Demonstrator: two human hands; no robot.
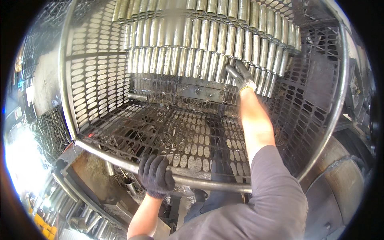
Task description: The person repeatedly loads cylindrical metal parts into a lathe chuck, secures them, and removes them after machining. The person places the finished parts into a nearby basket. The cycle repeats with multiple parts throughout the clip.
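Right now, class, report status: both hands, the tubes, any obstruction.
Left hand grips basket rim. Right hand holds a metal tube at stacked tubes. Nothing blocking.

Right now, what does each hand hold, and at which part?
The left hand grips the basket's front rim bar. The right hand holds a metal tube near its lower end, at the stacked tubes.

Stacked metal tubes: top rows cut off by upper edge. Right hand: fingertips hidden behind held tube. Left hand: palm hidden against cage rim bar. Lower-left area overexposed; objects there indistinct.
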